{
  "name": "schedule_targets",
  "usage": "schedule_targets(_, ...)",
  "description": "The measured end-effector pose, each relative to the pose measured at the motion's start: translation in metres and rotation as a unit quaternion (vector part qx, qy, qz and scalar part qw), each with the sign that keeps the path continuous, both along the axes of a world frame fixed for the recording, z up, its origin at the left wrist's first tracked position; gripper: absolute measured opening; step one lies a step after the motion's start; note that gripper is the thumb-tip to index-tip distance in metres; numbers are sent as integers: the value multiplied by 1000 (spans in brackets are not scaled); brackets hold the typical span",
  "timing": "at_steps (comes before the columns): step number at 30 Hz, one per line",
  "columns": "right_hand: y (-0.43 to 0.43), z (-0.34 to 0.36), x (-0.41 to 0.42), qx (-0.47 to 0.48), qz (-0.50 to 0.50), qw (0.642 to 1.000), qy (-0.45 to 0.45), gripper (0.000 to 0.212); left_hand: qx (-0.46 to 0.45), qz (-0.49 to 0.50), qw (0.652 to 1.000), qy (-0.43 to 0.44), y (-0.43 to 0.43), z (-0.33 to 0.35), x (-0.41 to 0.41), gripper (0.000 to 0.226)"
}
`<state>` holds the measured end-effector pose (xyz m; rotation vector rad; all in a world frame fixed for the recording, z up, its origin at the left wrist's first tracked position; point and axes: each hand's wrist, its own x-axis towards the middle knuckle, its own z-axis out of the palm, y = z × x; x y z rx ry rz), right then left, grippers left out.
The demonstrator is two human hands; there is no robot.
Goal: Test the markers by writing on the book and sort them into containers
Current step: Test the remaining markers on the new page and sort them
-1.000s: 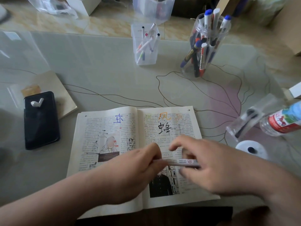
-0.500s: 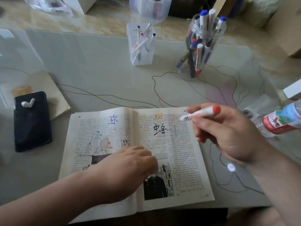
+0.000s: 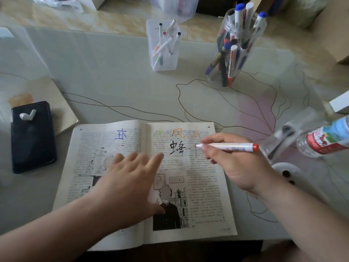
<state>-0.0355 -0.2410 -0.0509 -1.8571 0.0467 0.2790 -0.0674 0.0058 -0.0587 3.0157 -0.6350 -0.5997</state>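
We see the book open on the tabletop. Left hand lies flat across the book's spine, fingers straight and spread, pressing the pages. Right hand grips a red marker over the book's right page, tip next to the black character; we can't tell if it touches paper. Beyond the spine: square clear container of thin pens. Beyond the right page: round jar of markers. Phone left of the book, water bottle right of it.
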Motion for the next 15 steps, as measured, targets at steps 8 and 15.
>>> schedule_targets(8,0,-7,4,-5,-20,1000,-3,6,-30,65,997,28,-5,-12,-7,133)
schedule_targets(15,2,-20,0,-59,37,997,-27,8,-5,38,999,27,-4,-12,-4,130)
